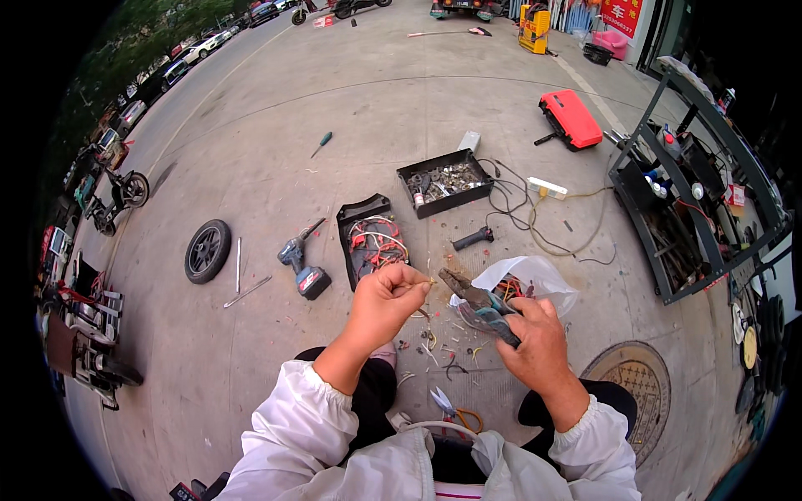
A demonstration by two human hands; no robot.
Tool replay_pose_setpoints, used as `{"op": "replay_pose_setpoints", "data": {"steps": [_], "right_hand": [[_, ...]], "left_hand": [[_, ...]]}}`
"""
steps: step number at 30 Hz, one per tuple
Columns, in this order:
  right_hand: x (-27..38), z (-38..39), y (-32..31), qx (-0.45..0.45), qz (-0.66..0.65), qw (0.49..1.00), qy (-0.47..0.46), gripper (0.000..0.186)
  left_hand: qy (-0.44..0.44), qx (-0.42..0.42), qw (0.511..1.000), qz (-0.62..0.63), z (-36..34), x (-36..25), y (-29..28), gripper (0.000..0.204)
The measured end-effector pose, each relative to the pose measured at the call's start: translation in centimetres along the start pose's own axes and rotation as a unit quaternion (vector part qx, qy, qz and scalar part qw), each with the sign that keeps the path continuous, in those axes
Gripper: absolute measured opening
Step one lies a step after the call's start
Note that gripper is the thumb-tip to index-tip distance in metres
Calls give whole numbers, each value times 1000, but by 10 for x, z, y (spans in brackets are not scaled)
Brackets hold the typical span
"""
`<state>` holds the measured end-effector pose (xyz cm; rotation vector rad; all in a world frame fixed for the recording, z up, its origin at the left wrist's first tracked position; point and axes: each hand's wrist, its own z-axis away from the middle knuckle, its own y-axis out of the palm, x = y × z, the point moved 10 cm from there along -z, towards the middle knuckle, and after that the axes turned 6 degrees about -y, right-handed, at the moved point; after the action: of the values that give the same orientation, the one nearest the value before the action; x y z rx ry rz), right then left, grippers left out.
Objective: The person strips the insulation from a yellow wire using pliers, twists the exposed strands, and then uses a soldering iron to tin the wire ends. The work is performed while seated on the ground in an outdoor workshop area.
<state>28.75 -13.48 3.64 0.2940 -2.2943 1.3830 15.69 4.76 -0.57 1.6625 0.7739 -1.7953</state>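
Observation:
My left hand (387,301) is closed in a pinch, thumb against forefinger, on a small yellowish piece (432,281) too tiny to name. Just right of it, my right hand (536,341) grips a pair of pliers (479,306) with teal-and-dark handles. Their worn metal jaws point toward the left fingertips, a small gap away. Behind the pliers is a white plastic bag (558,292) with coloured wires inside. A black tray (344,242) of red and white wires lies beyond my left hand. Wire scraps (430,341) litter the ground below, near orange-handled scissors (458,411).
A cordless drill (302,265), a small wheel (208,251) and a screwdriver (322,144) lie leftward. Farther out are a black tray of hardware (447,209), a black handle grip (474,239), a power strip (547,187) and a red case (571,119). A tool cart (668,275) stands right.

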Motion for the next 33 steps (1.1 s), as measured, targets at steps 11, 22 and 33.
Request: {"op": "replay_pose_setpoints", "data": {"steps": [11,22,33], "right_hand": [[2,8,-2,50,26,998,-31,46],[-4,13,6,89,44,995,-28,42],[0,10,5,55,50,996,-56,30]], "left_hand": [[-14,74,997,-15,5,-4,13,7],[-58,117,991,-18,6,4,19,4],[-55,125,990,-34,7,5,18,4]]}}
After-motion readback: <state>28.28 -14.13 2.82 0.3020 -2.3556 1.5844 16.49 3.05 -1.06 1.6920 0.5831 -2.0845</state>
